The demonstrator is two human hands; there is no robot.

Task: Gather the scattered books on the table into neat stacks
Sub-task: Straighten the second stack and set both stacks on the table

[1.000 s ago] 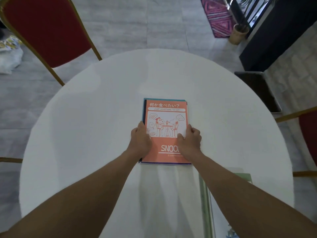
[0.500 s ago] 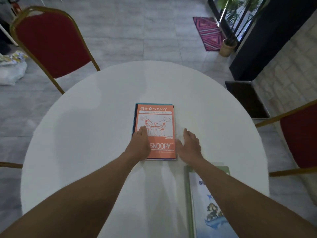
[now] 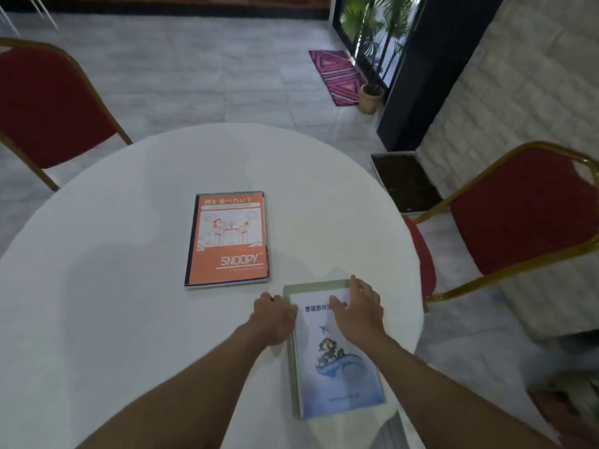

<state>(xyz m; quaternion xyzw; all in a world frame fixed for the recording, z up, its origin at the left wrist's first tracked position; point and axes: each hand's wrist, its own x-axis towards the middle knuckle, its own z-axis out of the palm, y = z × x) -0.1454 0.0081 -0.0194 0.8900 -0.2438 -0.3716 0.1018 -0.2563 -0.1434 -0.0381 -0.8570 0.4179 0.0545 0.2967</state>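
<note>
An orange Snoopy book lies on top of a small stack in the middle of the round white table; teal and dark edges of the books below show around it. Nearer me, to the right, a white and blue book rests on a green one whose rim shows at its top and left. My left hand touches the left edge of this near pile, fingers curled. My right hand lies flat on its top, fingers spread. Neither hand touches the orange book.
A red chair with a gold frame stands at the far left of the table, another red chair at the right. On the floor beyond are a dark tray, a potted plant and a striped mat.
Both hands have left the orange Snoopy stack and moved back and right onto the white and blue book. The view has shifted, so more of the near pile shows.
</note>
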